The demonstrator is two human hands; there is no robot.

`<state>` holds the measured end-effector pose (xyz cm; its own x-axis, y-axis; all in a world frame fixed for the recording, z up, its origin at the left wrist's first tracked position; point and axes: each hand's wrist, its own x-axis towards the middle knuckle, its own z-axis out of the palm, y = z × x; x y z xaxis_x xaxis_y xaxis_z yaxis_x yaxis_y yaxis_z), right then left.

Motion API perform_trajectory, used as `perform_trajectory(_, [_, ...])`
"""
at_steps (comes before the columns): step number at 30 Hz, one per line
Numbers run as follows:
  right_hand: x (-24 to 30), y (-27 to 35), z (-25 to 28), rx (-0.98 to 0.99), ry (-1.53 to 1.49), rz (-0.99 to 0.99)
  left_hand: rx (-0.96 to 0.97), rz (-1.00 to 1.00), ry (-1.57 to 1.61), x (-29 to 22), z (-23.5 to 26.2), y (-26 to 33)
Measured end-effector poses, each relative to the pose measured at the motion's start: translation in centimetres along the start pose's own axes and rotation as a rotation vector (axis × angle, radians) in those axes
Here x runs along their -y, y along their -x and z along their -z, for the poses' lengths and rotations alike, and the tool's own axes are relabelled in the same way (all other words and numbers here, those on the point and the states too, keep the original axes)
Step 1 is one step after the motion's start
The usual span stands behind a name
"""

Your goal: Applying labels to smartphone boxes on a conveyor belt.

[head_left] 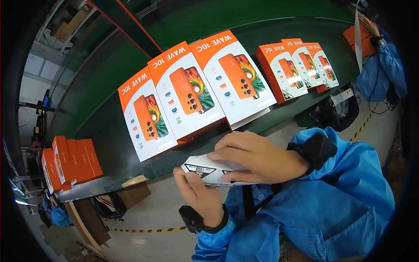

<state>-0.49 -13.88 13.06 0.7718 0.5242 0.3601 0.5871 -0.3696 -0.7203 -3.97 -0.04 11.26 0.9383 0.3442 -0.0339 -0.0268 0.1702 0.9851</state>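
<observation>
Both my hands are on a flat white pack with black triangular print (208, 171), held just off the near edge of the bench. My left hand (201, 197) grips its left end between thumb and fingers. From above, my right hand (255, 158) closes over its right part, with thumb below and fingers on top. What the pack is made of I cannot make out. Just beyond my hands, three large orange-and-white phone boxes (185, 94) lean side by side on the dark green bench (102, 118), their printed fronts upside down to me.
Smaller phone boxes (288, 70) stand farther right along the bench. Several orange boxes (76, 161) are stacked at its left end. At the far right a person in a blue sleeve (390, 65) handles orange boxes. Black bin bags (338, 111) hang below the bench edge.
</observation>
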Motion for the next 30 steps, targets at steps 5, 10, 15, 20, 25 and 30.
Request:
perform_trajectory(5, [-0.4,-0.9,-1.0,0.031,-0.078,-0.015,0.138,0.100,0.267,0.0,2.0,-0.2])
perform_trajectory(10, [0.2,-1.4,-1.6,0.155,-0.182,-0.135,0.234,0.092,0.155,-0.6,3.4,-0.4])
perform_trajectory(15, [1.2,-2.8,-1.3,-0.095,-0.013,0.084,0.135,0.069,-0.027,-0.5,3.9,-0.2])
perform_trajectory(20, [1.8,-3.1,-2.0,0.013,0.103,0.091,0.191,-0.028,-0.295,-0.7,3.7,0.9])
perform_trajectory(25, [1.5,-2.6,-3.2,-0.054,0.286,0.192,0.166,-0.027,-0.367,-0.7,4.0,1.0])
perform_trajectory(30, [1.2,-2.8,-3.8,-0.134,0.344,0.357,0.079,0.001,-0.332,0.4,4.6,0.6])
